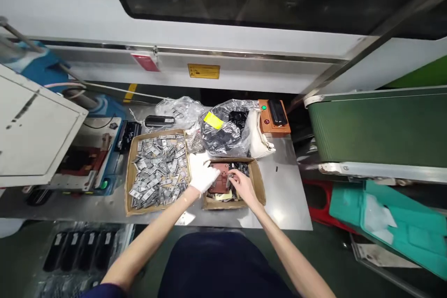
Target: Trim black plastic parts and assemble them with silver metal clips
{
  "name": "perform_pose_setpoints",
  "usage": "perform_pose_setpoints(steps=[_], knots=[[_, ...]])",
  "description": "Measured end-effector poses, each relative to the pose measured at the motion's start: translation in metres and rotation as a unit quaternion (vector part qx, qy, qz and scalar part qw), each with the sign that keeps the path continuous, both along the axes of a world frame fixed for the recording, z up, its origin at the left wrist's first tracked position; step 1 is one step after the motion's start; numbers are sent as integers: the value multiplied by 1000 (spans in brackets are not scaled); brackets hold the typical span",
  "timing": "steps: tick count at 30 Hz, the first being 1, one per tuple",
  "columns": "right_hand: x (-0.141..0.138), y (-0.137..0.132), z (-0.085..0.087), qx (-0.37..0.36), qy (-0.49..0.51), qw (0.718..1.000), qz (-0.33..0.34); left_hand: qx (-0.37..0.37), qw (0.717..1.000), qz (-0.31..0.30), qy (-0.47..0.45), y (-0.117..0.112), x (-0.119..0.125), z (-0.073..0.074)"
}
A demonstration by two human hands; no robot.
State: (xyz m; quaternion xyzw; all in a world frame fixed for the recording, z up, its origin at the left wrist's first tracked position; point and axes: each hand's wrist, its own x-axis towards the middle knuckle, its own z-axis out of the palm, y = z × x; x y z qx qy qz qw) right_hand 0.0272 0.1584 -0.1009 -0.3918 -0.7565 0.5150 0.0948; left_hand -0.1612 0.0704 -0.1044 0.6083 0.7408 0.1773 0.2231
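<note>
My left hand (pixel 203 176), in a white glove, grips the left side of a reddish-brown block (pixel 218 186). The block lies over a small cardboard box (pixel 258 181). With bare fingers pinched together, my right hand (pixel 241 185) holds a small grey metal part (pixel 229 179) against the block's right side. Dark small parts (pixel 240 166) fill the back of that box, and a pale yellowish piece shows below the block. Left of my gloved hand, a larger cardboard tray (pixel 130 181) holds a heap of small grey parts (pixel 159 172).
Behind the boxes lie a clear plastic bag (pixel 223 135) of black parts, a white pouch (pixel 259 137) and an orange control box (pixel 274 116). A blue press machine (pixel 108 167) stands left. On the right are a green conveyor (pixel 377 125) and a teal bin (pixel 384 223).
</note>
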Motion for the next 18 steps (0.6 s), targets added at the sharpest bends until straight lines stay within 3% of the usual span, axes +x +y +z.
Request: perform_pose_setpoints(steps=[2,4,8,11,14,18], knots=[[6,-19,9,-60,17,998,-11,31,998,18,-50,-26,-5,0],[-7,-45,13,-116,33,993,-6,57,992,81,-79,-61,-13,-4],[-85,-104,-4,-183,27,982,33,56,972,204,-102,-131,-47,-26],[-146,-132,-21,-167,-5,984,64,39,960,256,-112,-161,-83,-47],[-196,-122,-23,-103,-29,992,71,34,947,300,-114,-172,-116,-58],[-264,-43,-1,2,-47,997,64,35,929,348,-125,-169,-137,-55]])
